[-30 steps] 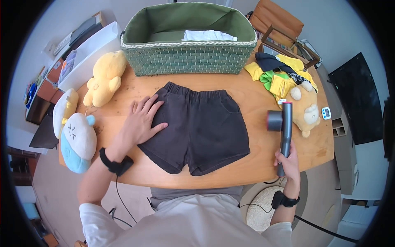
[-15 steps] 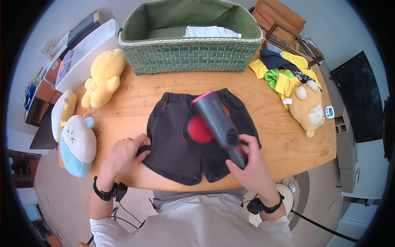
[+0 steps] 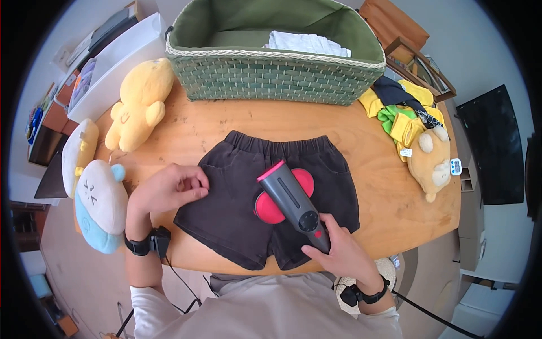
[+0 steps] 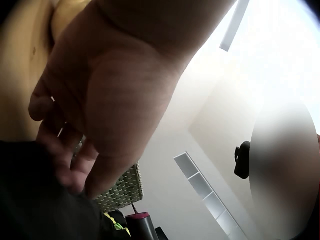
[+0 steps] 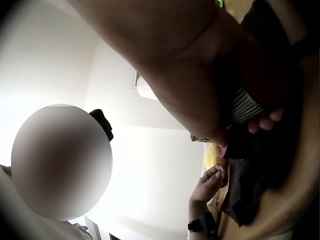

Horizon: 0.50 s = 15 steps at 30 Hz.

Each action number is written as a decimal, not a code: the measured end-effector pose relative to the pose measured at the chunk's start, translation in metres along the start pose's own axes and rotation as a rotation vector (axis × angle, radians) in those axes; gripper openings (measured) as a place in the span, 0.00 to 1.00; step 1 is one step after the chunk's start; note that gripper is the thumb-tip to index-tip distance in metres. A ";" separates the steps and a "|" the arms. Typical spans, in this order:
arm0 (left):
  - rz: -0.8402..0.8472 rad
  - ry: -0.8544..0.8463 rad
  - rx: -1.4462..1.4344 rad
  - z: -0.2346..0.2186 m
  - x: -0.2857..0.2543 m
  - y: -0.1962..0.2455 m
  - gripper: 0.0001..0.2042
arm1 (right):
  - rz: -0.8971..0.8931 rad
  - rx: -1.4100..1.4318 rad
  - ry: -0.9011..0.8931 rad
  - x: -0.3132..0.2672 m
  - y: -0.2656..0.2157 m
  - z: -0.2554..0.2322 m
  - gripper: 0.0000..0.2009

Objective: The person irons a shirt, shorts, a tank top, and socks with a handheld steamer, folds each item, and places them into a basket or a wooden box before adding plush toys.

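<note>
Dark shorts lie spread on the wooden table, elastic waistband away from me. My right hand grips the handle of a dark grey and pink fabric shaver. Its round red head faces down at the middle of the shorts, partly hidden beneath the body. By the left side of the shorts is my left hand, fingers loosely curled and tips overlapping the fabric. In the left wrist view, that hand's thumb and fingers are close together beside dark cloth.
A green woven basket with white cloth in it stands at the back. Plush toys sit left, including a yellow one and a white-and-blue one. A bear plush, a small timer and crumpled yellow clothes lie right.
My right hand has brought the fabric shaver from the table's right side over the shorts. My left hand left its flat press on the shorts, grasped their left edge, then rose; that edge lies further left.
</note>
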<state>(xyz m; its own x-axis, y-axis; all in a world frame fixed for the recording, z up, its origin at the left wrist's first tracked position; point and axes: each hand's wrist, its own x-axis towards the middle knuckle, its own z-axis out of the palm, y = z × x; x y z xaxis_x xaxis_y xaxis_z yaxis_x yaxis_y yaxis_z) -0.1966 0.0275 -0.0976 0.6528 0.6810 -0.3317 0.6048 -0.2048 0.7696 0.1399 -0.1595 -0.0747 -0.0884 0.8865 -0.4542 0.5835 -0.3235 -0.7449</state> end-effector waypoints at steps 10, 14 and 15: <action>-0.010 0.029 -0.104 0.013 0.005 -0.007 0.03 | 0.006 0.200 0.023 0.021 0.003 0.006 0.16; 0.002 0.264 0.216 0.008 -0.004 -0.008 0.05 | -0.100 0.102 0.049 0.028 -0.004 0.004 0.16; -0.001 0.268 0.223 0.006 -0.005 -0.009 0.05 | -0.121 0.089 0.055 0.028 -0.008 0.003 0.16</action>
<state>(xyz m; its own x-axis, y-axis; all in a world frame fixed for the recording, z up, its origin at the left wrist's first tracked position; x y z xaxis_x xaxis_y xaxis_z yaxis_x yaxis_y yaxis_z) -0.2026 0.0217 -0.1066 0.5275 0.8354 -0.1547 0.7094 -0.3328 0.6213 0.1299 -0.1330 -0.0830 -0.1081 0.9366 -0.3332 0.4970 -0.2393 -0.8341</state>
